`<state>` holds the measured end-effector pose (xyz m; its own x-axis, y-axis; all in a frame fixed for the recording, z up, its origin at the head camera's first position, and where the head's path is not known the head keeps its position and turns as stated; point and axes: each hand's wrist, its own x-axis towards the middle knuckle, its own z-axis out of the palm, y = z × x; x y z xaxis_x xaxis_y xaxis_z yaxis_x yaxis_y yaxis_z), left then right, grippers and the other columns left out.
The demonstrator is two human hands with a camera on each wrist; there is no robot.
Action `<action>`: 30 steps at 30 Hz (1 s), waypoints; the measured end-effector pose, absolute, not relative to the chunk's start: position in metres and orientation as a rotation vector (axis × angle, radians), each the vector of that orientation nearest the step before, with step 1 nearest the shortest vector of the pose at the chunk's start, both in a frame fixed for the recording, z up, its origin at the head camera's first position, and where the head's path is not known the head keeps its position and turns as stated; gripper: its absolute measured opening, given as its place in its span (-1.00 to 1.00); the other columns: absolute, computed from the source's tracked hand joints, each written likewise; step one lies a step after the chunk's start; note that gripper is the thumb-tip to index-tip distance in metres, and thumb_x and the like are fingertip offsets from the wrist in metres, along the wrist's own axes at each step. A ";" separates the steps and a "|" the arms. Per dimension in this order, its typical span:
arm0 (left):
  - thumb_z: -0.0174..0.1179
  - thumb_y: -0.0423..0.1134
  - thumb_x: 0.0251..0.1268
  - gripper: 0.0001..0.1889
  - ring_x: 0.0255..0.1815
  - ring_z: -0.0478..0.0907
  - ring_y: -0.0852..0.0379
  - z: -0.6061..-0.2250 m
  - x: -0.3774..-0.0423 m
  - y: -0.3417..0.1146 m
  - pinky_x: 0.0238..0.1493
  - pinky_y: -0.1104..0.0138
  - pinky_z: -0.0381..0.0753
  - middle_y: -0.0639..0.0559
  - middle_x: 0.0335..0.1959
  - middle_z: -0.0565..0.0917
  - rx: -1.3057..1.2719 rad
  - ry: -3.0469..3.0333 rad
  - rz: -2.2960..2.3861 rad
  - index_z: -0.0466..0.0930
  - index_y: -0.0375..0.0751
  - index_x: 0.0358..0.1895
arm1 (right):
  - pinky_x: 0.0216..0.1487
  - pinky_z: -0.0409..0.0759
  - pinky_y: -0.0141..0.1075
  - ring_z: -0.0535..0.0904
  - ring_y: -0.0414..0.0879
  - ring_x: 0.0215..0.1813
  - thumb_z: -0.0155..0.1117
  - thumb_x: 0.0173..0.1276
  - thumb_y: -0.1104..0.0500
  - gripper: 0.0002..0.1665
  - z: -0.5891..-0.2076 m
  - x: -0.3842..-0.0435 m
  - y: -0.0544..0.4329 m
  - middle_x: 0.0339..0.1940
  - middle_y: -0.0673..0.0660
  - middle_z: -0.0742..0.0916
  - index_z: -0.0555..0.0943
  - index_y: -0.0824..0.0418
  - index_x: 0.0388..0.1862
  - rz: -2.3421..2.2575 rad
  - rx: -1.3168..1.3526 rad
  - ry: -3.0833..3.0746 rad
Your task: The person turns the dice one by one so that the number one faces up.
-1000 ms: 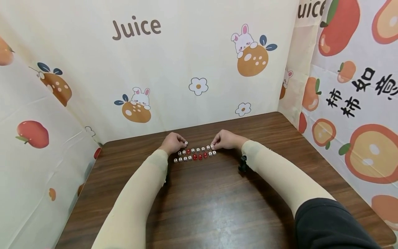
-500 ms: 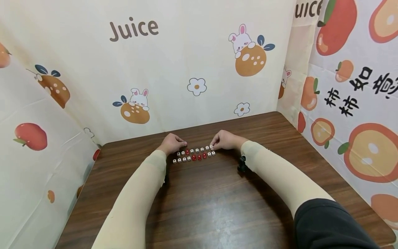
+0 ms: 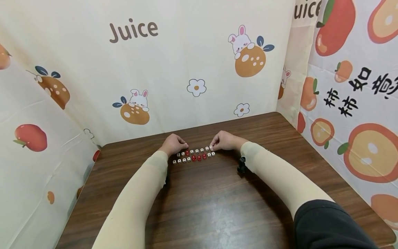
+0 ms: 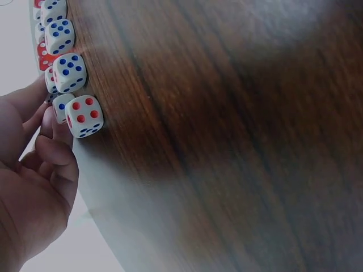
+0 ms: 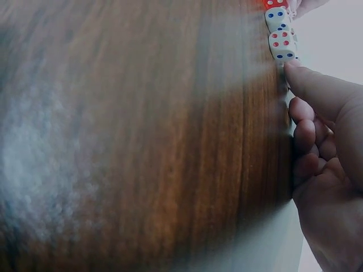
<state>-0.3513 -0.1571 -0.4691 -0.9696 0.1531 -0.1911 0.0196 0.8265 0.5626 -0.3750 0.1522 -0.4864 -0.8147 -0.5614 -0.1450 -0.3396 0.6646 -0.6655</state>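
Two rows of small dice lie across the table, mostly white with a few red. In the front row are white dice (image 3: pixel 179 161) and red dice (image 3: pixel 199 158); the back row has white dice (image 3: pixel 197 151) and a red die (image 3: pixel 187 152). My left hand (image 3: pixel 172 144) pinches a white die, mostly hidden by the fingertips, just behind the back row's left part. My right hand (image 3: pixel 226 141) holds the white die (image 3: pixel 211 147) at the back row's right end between thumb and finger. In the left wrist view, a front-row die (image 4: pixel 84 116) shows red and blue dots.
The dark wood-grain table (image 3: pixel 199 207) extends toward me. A fruit-print curtain (image 3: pixel 174 62) stands along its back edge, and another printed curtain (image 3: pixel 329 138) borders the right side. A black wrist device (image 3: pixel 241 165) hangs under the right forearm.
My left hand has lowered the white die slightly toward the back row, and its fingertips now cover most of it. My right hand stays at the row's right end.
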 end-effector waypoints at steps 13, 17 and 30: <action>0.61 -0.10 0.45 -0.77 0.08 0.74 -0.04 -0.493 -0.380 -0.175 0.13 0.08 0.77 -0.16 0.12 0.88 0.106 2.734 0.949 0.96 -0.16 -0.03 | -0.09 0.62 -0.37 0.64 -0.25 -0.23 0.63 0.52 0.11 -0.89 -0.486 -0.374 0.149 -0.31 -0.08 0.91 0.97 0.08 -0.08 -0.903 -0.728 2.568; 0.61 -0.14 0.45 -0.78 -0.04 0.75 -0.02 -0.488 -0.372 -0.176 -0.01 0.12 0.77 -0.18 0.07 0.88 0.105 2.710 1.055 0.96 -0.19 -0.01 | -0.09 0.62 -0.37 0.64 -0.26 -0.23 0.63 0.53 0.10 -0.89 -0.487 -0.374 0.149 -0.30 -0.08 0.91 0.97 0.08 -0.08 -0.908 -0.728 2.562; 0.57 -0.10 0.52 -0.68 -0.25 0.70 0.13 -0.468 -0.343 -0.211 -0.15 0.30 0.66 -0.14 -0.01 0.90 0.115 2.778 1.276 0.92 -0.25 0.13 | -0.10 0.63 -0.36 0.66 -0.25 -0.23 0.64 0.52 0.12 -0.91 -0.490 -0.373 0.153 -0.29 -0.06 0.91 0.97 0.09 -0.10 -0.942 -0.725 2.555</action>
